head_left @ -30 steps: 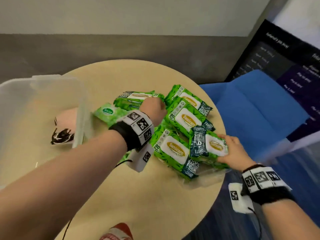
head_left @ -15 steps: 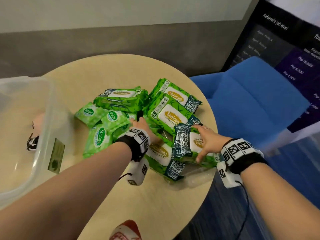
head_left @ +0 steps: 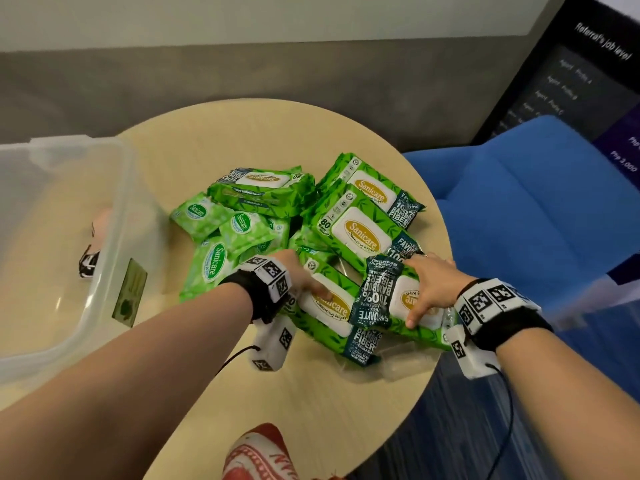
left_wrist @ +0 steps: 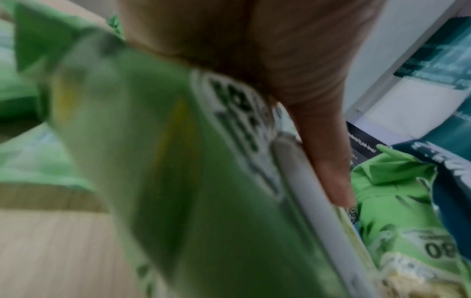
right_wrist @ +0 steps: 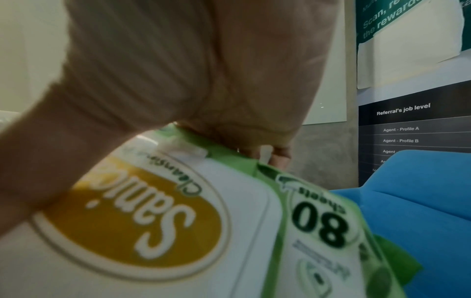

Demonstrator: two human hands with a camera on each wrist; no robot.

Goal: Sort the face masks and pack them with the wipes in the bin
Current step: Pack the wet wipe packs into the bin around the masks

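Observation:
Several green Sanicare wipes packs lie piled on the round beige table (head_left: 311, 393). My left hand (head_left: 303, 277) grips the near large pack (head_left: 332, 317), thumb along its white lid; the left wrist view shows that thumb (left_wrist: 328, 161) on the pack (left_wrist: 178, 181). My right hand (head_left: 429, 287) grips the front right pack (head_left: 377, 299) from above, thumb across its lid. In the right wrist view its fingers (right_wrist: 277, 155) curl over the far edge of that pack (right_wrist: 153, 221). A clear plastic bin (head_left: 114, 188) at the left holds a pink mask (head_left: 102, 220) and a black mask (head_left: 88, 263).
Small light-green packs (head_left: 211, 265) lie between the bin and the large packs (head_left: 360, 233). Clear wrap (head_left: 391, 365) sticks out under the front packs at the table's edge. A blue chair (head_left: 536, 209) stands close on the right. A red and white shoe (head_left: 259, 455) shows below.
My left hand came back from the far packs to the near large pack and took hold of it. My right hand moved from the right pack's outer edge onto its top.

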